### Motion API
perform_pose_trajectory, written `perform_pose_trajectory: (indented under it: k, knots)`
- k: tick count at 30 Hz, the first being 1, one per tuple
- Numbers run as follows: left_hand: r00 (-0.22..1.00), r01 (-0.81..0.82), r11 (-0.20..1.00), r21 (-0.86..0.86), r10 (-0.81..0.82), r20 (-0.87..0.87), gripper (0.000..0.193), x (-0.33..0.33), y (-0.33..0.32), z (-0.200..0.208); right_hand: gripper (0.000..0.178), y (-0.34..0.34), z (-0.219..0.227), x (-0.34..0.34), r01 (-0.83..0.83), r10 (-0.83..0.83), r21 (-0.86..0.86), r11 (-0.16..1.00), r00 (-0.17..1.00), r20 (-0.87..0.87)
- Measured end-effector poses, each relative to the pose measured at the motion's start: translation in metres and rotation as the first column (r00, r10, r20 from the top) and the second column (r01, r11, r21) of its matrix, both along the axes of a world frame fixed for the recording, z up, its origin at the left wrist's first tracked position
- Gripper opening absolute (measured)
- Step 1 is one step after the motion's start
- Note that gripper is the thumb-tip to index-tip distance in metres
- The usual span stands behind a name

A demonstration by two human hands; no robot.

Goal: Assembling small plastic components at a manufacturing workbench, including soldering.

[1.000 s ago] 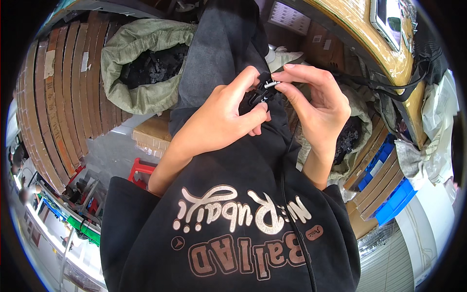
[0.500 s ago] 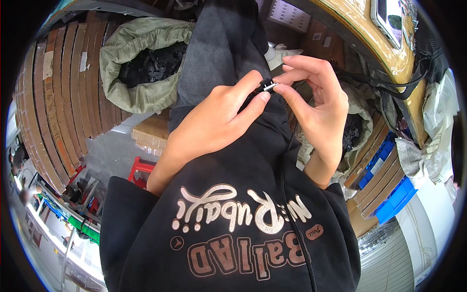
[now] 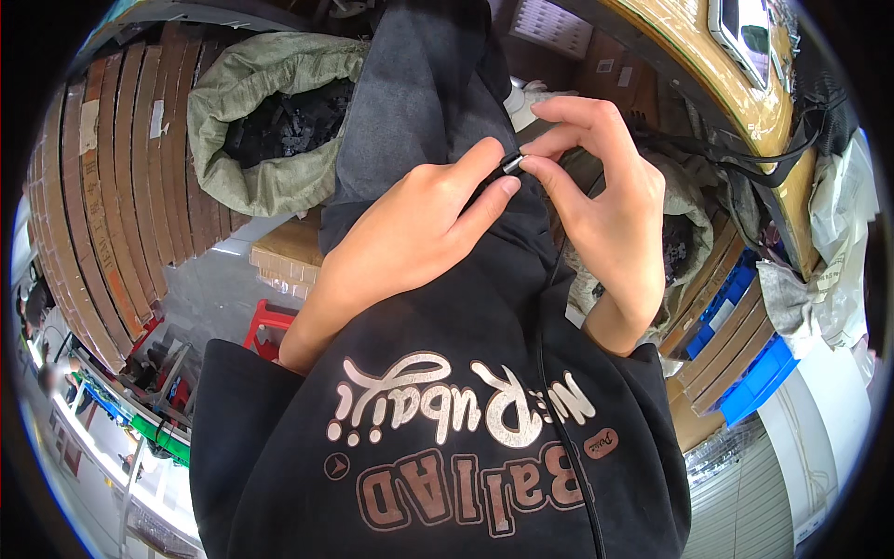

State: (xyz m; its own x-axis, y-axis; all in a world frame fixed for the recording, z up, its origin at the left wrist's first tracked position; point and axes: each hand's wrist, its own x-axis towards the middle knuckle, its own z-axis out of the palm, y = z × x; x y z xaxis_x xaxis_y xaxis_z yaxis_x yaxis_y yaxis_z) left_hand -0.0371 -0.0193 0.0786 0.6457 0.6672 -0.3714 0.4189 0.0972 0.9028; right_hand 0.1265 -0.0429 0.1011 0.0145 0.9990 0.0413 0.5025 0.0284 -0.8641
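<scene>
A small black part with a shiny silver piece (image 3: 511,165) is held between both hands above my lap. My left hand (image 3: 424,214) pinches its black end between thumb and forefinger. From the other side, my right hand (image 3: 601,186) presses thumb and forefinger together at the silver piece, the other fingers raised. The fingertips hide much of the part, so its exact kind does not show. To the left of my legs stands a woven sack (image 3: 212,140), its rim rolled down, with many small black pieces (image 3: 293,123) inside.
Stacked brown cardboard (image 3: 112,186) lines the left side. A second woven sack (image 3: 703,224) with dark pieces stands at my right, near blue bins (image 3: 750,387). A wooden table (image 3: 675,37) carries a phone-like device (image 3: 745,42). A red stool (image 3: 270,321) is lower left.
My right thumb and forefinger have closed in on the silver piece, which now sits closer against the black part. My left hand has barely moved.
</scene>
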Motion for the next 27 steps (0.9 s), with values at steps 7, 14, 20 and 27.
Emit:
perform_pose_trajectory:
  k: [7,14,20,27]
  knots:
    - [0.997,-0.044,0.998,0.038,0.041,0.069,0.015,0.001,0.007,-0.003,0.020,-0.001,-0.014,0.001,-0.093,0.088,0.082,0.992,0.994,0.057]
    - [0.898,0.010,0.883,-0.469,0.198,0.394,0.023,-0.008,0.016,-0.018,0.014,0.002,-0.016,0.004,-0.097,0.109,0.095,0.991,0.986,-0.125]
    - [0.629,0.550,0.516,-0.656,0.260,0.732,0.039,-0.022,0.038,-0.057,0.013,0.015,-0.026,-0.001,-0.200,0.255,0.238,0.950,0.941,-0.225]
    - [0.472,0.591,0.269,-0.761,0.650,0.596,0.041,-0.022,0.025,-0.049,0.014,0.031,-0.035,-0.017,-0.210,0.288,0.234,0.949,0.879,-0.379]
